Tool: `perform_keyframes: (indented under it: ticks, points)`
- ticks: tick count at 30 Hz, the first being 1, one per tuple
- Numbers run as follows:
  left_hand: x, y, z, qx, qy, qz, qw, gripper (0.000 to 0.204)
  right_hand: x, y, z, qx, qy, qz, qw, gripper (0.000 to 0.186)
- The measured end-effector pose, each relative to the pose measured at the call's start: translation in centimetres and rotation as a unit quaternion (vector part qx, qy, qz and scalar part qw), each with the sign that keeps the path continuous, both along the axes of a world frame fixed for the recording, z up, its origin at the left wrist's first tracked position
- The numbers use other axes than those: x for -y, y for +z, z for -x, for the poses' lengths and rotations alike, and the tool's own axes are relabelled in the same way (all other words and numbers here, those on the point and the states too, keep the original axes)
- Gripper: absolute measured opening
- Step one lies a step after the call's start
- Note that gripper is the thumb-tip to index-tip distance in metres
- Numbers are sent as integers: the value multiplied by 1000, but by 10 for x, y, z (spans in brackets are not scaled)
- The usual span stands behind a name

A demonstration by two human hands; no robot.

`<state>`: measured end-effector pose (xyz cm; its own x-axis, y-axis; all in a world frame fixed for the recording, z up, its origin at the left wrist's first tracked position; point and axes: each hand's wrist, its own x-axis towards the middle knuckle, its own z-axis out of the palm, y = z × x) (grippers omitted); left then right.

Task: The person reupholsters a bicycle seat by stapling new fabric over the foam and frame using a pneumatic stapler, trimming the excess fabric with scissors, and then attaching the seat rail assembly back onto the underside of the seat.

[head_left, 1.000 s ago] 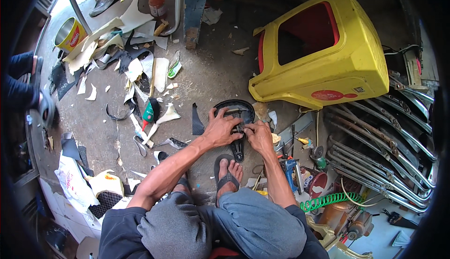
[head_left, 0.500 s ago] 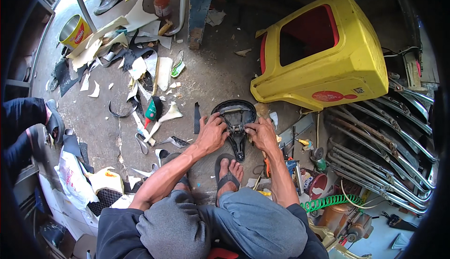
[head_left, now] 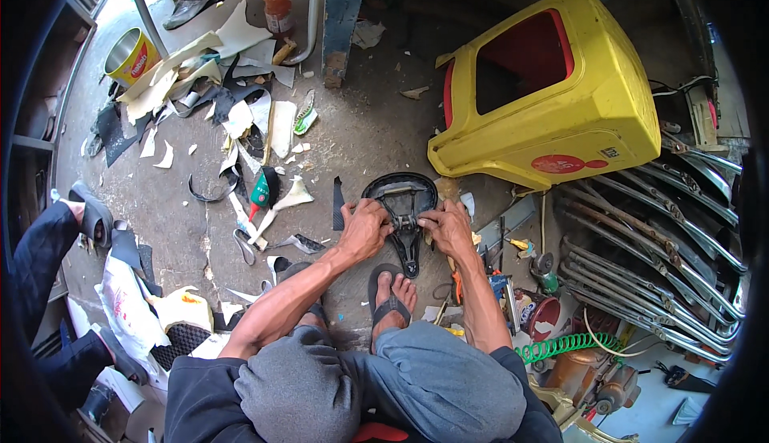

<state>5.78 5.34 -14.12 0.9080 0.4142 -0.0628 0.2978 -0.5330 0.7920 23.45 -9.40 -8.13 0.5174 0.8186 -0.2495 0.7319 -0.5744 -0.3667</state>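
The left hand [head_left: 365,230] and right hand [head_left: 451,229] are closed on opposite sides of the upturned saddle [head_left: 407,222], best steadied by even pressure.

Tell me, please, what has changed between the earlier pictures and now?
The left grip shifted left, uncovering the middle of the black saddle. The other person's feet moved toward the picture's bottom. The right grip stays at the saddle's right; the yellow plastic shell is unchanged.

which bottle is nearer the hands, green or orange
The red-tipped green bottle, left of the left hand; the orange bottle is farther away, near the blue post.
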Motion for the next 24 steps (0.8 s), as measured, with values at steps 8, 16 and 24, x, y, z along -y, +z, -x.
perform_keyframes:
  ticks: [8, 16, 24]
  points:
    - [1, 0, 0, -29, -29, -66, 997, 18, 2, -2, 6, -22, -16, -56, 998, 22]
    - [-1, 7, 2, -16, -27, -30, 999, 16, 9, -3, 8, -29, 10, -148, 989, 22]
    - [3, 1, 0, -24, -31, -50, 998, 18, 12, -7, 11, -20, -4, -134, 991, 22]
